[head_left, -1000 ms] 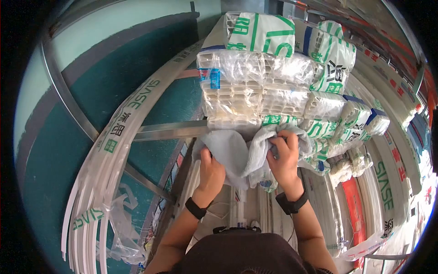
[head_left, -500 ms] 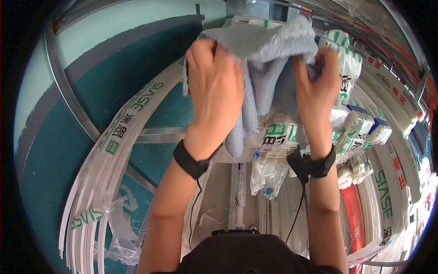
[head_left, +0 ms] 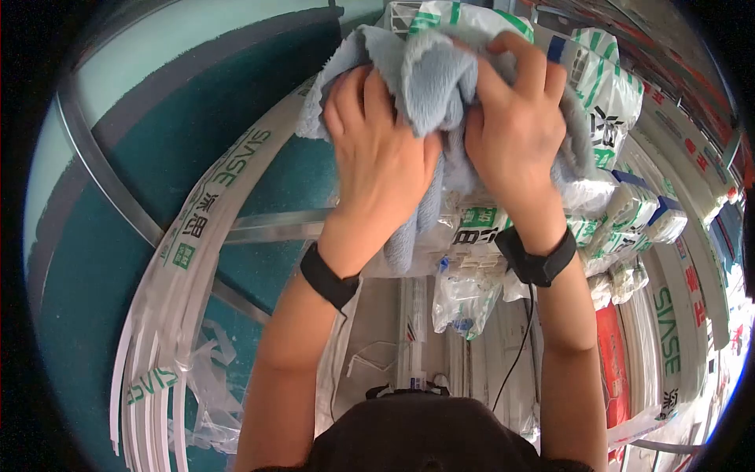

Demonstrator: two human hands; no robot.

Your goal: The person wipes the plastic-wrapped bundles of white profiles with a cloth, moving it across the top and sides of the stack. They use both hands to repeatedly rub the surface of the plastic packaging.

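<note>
A fluffy grey-blue cloth (head_left: 436, 82) is bunched up between my two hands at the top of the view, with a fold hanging down below them. My left hand (head_left: 381, 149) is closed on its left part, fingertips partly covered by the fabric. On the other side, my right hand (head_left: 519, 118) has its fingers curled over the gathered cloth. Each wrist wears a black strap with a thin cable. Right behind the cloth stand plastic-wrapped packages (head_left: 609, 110) with green stripes and black lettering.
Long white strips in printed plastic wrap (head_left: 208, 212) lean at the left against a green-and-white wall. Smaller wrapped bundles (head_left: 625, 204) are stacked at the right, beside more long wrapped lengths (head_left: 668, 330). A metal bar (head_left: 275, 226) crosses behind my left forearm.
My right hand has moved left, toward my left hand, and now sits over the cloth. The cloth has gone from spread between the hands to bunched and folded.
</note>
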